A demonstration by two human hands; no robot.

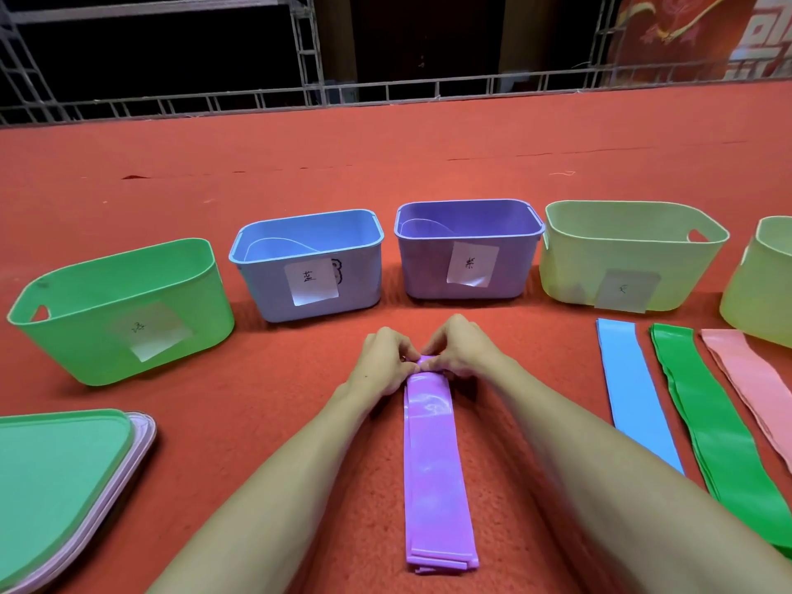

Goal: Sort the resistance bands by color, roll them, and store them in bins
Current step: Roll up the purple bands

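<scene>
- Purple glossy rubber resistance bands [433,456], a flat stack of long strips, lie on the red carpet [385,165] at the middle of the view, running from 6 o'clock towards 12 o'clock.
- The left hand [383,358] pinches the far end of this stack from the 11 o'clock side. The right hand [460,349] pinches it from the 1 o'clock side. Both have their fingers curled on a small first turn of the rubber.
- Only that far tip is turned over and nearly the whole length is flat, so the rolling looks barely begun.
- At 12 o'clock, just beyond the hands, stands the purple plastic bin with a white label [424,272].
- A blue plastic bin [265,289] is at 11 o'clock and a green plastic bin [77,336] at 9 to 10 o'clock. A pale yellow-green bin [570,267] is at 1 to 2 o'clock, and another pale bin [763,293] is cut by the edge at 3 o'clock.
- At 3 o'clock of the purple stack, a light blue flat band [634,392], green flat bands [711,422] and pink flat bands [754,379] lie side by side, each colour apart and none rolled.
- A stack of green and pink plastic lids [55,478] sits at 8 o'clock.
- The sorting by colour seems done. No roll shows in the visible parts of the bins, so all of the rolling and storing appears to remain.
</scene>
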